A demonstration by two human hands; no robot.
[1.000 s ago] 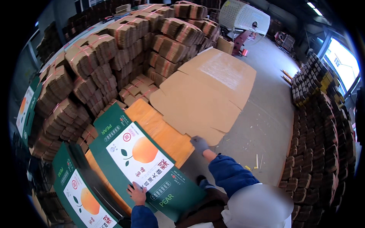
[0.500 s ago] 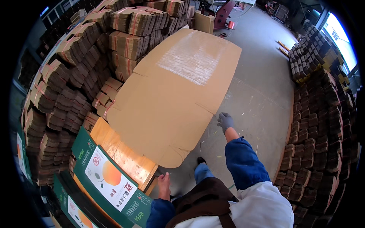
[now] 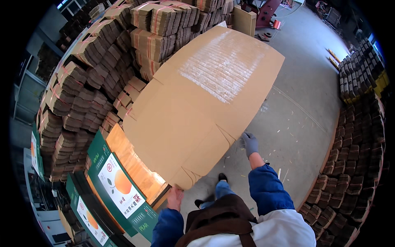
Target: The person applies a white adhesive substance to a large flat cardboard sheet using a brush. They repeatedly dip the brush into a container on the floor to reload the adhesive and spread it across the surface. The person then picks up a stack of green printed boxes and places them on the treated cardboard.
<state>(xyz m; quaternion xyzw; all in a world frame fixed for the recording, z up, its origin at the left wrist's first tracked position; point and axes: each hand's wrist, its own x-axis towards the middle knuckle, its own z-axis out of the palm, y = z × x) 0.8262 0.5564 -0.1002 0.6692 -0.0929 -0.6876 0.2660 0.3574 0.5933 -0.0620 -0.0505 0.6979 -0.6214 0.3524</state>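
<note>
A large flat cardboard sheet (image 3: 173, 119), plain brown with a whitish streaked patch at its far end, lies in front of me over a wooden board. My left hand (image 3: 175, 199), bare, is at the sheet's near corner with its fingers closed on the edge. On the right side my right hand (image 3: 250, 145), in a grey glove, grips the sheet's edge near a slit flap; its fingertips are partly hidden. Left of the sheet lies a green printed carton panel (image 3: 119, 185) with a pear picture, beside the bare wooden board (image 3: 135, 158).
Bundled stacks of folded cardboard (image 3: 154, 41) rise along the left and back. More stacks (image 3: 349, 164) line the right side. Grey concrete floor (image 3: 296, 119) with scattered scraps runs between them. A dark red machine (image 3: 267, 12) stands at the far end.
Both hands have come to the sheet's edge: my left hand has reached up to the near corner, and my right hand has closed on the right side. The view has shifted slightly.
</note>
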